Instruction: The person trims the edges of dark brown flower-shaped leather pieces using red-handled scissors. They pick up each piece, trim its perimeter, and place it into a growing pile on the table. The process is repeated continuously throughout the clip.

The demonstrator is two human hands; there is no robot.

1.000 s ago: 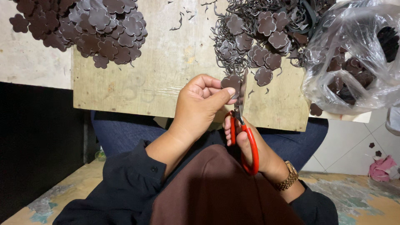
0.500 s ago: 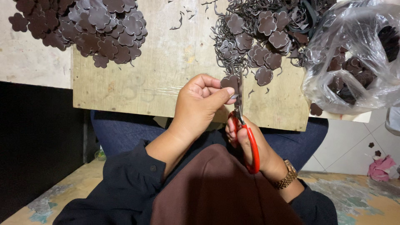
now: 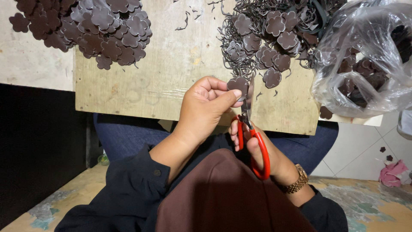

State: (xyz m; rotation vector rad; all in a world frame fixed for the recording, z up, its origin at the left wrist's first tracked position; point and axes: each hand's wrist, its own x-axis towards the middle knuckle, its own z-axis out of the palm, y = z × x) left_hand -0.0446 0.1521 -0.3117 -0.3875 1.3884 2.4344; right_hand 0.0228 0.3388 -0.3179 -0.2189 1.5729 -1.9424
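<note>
A clear plastic bag (image 3: 365, 64) sits at the far right, crumpled and half open, with dark brown flower-shaped cutouts showing through it; it overhangs the right edge of the wooden board (image 3: 163, 81). No label shows on it. At the far left of the board lies a pile of trimmed flower pieces (image 3: 92, 30), and at the far middle-right a heap of untrimmed pieces and thin curled offcuts (image 3: 266, 38).

The left hand (image 3: 206, 109) comes up from the near side, wrist bent, thumb and fingers pinched together on a single brown flower piece (image 3: 238, 84) held just above the board's near edge. The right hand (image 3: 253, 144), wearing a gold watch (image 3: 295, 184), is below it, fingers closed through the red handles of the scissors (image 3: 251, 129), whose blades point up and meet the piece's edge.

The board's near edge runs across the lap; its middle area between the two piles is bare wood. Tiled floor shows at right, a dark panel at left.
</note>
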